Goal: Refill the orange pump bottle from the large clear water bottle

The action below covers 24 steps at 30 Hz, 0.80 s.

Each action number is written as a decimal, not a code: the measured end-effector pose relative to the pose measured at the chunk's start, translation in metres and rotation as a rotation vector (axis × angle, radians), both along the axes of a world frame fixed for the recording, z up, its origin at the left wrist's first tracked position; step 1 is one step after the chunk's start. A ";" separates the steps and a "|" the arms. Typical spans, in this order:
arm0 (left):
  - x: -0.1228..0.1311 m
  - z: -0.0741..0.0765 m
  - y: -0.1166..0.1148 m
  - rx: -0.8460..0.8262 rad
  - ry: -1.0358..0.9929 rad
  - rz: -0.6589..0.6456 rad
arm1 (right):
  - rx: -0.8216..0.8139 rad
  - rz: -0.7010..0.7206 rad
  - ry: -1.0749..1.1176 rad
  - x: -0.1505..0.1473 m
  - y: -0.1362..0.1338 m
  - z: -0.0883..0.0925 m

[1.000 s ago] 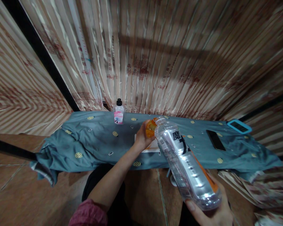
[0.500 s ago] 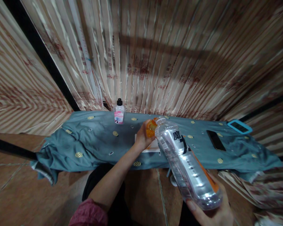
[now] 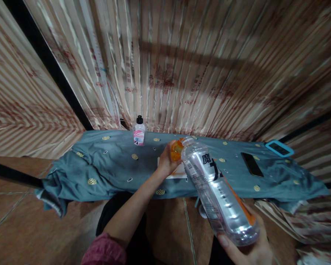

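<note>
My left hand (image 3: 166, 162) is closed around a small orange see-through cup (image 3: 177, 150), its far side partly hidden by my fingers. Tilted toward it is a large clear plastic bottle (image 3: 220, 191) with a silver and orange label and black characters. The bottle's uncapped-looking neck lies right beside the cup's rim; whether they touch I cannot tell. My right hand (image 3: 248, 246) grips the bottle near its base, at the lower right. Beneath the cup a white flat thing (image 3: 179, 173) lies on the cloth, partly covered by my left hand and the bottle.
A grey-green cloth with yellow pineapple prints (image 3: 113, 165) covers the long narrow table. On it stand a pink-labelled bottle with a black cap (image 3: 139, 132), a black phone (image 3: 252, 164) and a blue-framed object (image 3: 279, 148). Pleated curtains (image 3: 165, 73) hang behind; dark poles (image 3: 49, 59) rise at the sides.
</note>
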<state>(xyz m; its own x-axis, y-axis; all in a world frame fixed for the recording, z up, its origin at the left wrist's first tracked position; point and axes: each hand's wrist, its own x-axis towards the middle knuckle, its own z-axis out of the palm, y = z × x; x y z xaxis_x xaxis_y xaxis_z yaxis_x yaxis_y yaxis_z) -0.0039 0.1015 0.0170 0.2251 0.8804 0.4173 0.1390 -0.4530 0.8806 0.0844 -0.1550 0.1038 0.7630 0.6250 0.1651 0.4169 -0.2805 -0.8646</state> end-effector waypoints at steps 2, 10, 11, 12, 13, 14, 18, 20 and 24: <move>0.000 -0.001 0.000 0.006 -0.007 0.005 | -0.007 -0.003 -0.007 0.001 0.000 -0.001; 0.001 0.000 -0.001 0.016 -0.043 -0.004 | -0.036 -0.035 0.047 -0.003 0.002 0.006; 0.002 0.000 -0.001 0.018 -0.047 -0.004 | -0.035 -0.036 0.051 -0.003 0.002 0.007; 0.002 0.000 -0.001 0.018 -0.050 -0.002 | -0.032 -0.034 0.053 -0.003 0.003 0.007; 0.001 0.001 -0.001 0.018 -0.050 0.001 | -0.028 -0.032 0.054 -0.003 0.003 0.007; 0.001 0.001 -0.001 0.017 -0.049 0.002 | -0.025 -0.029 0.055 -0.003 0.003 0.006; 0.001 0.001 -0.002 0.016 -0.037 0.003 | -0.017 -0.024 0.037 -0.002 0.003 0.004; 0.000 0.001 -0.002 0.021 -0.025 0.005 | -0.020 -0.021 0.024 -0.001 0.002 0.004; 0.000 0.001 -0.002 0.022 -0.008 0.011 | -0.041 -0.026 -0.003 -0.001 0.001 0.002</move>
<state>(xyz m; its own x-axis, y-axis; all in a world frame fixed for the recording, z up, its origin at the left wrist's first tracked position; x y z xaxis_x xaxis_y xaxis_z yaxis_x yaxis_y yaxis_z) -0.0041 0.0992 0.0184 0.2118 0.8733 0.4387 0.1366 -0.4709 0.8715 0.0838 -0.1540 0.1057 0.7787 0.6111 0.1419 0.4115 -0.3268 -0.8508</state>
